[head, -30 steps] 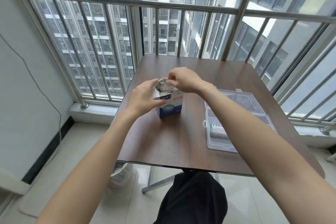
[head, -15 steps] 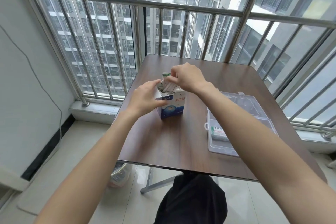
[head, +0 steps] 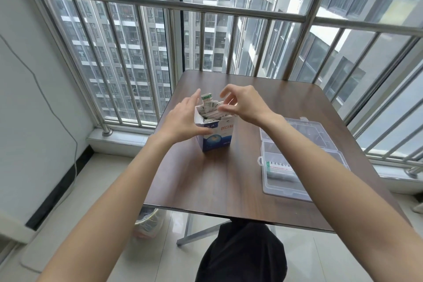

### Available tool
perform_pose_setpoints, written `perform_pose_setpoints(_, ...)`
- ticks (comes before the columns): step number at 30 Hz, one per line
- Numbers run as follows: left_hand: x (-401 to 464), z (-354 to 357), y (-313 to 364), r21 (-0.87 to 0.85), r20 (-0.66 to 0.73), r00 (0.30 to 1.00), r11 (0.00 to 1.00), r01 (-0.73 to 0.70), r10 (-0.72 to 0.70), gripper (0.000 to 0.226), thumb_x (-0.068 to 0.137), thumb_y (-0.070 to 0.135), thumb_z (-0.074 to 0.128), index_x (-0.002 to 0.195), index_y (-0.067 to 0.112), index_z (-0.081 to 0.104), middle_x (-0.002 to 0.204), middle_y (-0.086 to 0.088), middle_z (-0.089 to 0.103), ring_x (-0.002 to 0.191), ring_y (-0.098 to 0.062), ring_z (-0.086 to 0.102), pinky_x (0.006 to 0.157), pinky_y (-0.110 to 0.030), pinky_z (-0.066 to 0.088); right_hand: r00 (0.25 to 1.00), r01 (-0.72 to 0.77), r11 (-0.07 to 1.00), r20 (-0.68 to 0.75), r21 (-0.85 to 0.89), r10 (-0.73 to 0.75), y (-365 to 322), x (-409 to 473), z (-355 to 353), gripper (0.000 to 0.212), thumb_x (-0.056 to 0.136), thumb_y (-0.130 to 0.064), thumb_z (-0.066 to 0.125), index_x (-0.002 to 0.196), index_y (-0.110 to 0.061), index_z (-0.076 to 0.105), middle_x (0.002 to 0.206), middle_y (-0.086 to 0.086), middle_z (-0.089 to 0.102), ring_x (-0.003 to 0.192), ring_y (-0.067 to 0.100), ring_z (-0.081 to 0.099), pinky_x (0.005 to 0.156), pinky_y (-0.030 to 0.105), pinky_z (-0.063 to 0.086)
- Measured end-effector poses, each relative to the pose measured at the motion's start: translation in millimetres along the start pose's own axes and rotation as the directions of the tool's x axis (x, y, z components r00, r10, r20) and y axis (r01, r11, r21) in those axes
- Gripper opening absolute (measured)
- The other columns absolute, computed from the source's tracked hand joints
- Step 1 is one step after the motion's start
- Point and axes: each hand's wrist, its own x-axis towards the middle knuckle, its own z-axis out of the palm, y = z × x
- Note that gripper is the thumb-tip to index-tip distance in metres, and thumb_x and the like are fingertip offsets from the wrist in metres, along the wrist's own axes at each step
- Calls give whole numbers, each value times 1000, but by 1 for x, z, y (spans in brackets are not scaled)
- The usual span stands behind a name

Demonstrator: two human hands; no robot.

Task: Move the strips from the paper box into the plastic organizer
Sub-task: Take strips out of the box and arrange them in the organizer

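Note:
A blue and white paper box (head: 217,138) stands upright on the brown table (head: 217,185), its top torn open. Several white strips (head: 209,105) stick out of it, one with a green end standing tallest. My left hand (head: 184,120) holds the box from the left, thumb across the front and fingers straight along the side. My right hand (head: 243,103) hovers over the box's right side with fingers loosely curled and spread, fingertips at the strips, index and thumb apart. To the right, the clear plastic organizer (head: 265,186) lies open, a labelled white packet (head: 278,167) in its near half.
The organizer's lid (head: 297,129) lies flat behind its base, partly hidden by my right forearm. A steel window railing (head: 174,7) runs close behind the table. A lined bin (head: 148,222) sits on the floor under the table's left front corner.
My right hand pulled a green-ended strip partway up out of the box, then let it go and spread its fingers. My left hand stayed on the box, its fingers now straighter.

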Motion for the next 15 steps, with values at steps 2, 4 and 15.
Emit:
perform_pose_setpoints(2, 4, -4, 0, -3, 23, 999, 999, -41, 41, 117, 62, 48, 82, 150, 32, 6, 148, 0, 31, 134, -19, 32, 108, -46, 32, 1000, 1, 999, 12, -43, -1, 1, -2, -2, 30, 77, -24, 77, 101, -11, 64, 90, 3, 68, 76, 12, 60, 72, 22, 46)
perform_pose_setpoints(4, 6, -7, 1, -6, 42, 991, 992, -125, 125, 112, 64, 46, 82, 148, 38, 9, 152, 7, 23, 137, -16, 26, 110, -46, 29, 1000, 25, 994, 18, -107, -23, 1, -2, -1, 25, 79, -19, 75, 100, -12, 65, 94, 4, 70, 79, 13, 61, 77, 27, 50)
perform_pose_setpoints(15, 1, -11, 10, -20, 18, 986, 987, -163, 163, 87, 75, 63, 61, 147, 27, 28, 150, 6, 32, 138, -10, 24, 113, -32, 23, 980, -10, 949, -187, 314, 72, 14, -18, -27, 18, 81, -5, 70, 98, -12, 67, 95, 2, 69, 78, 11, 62, 70, 22, 52)
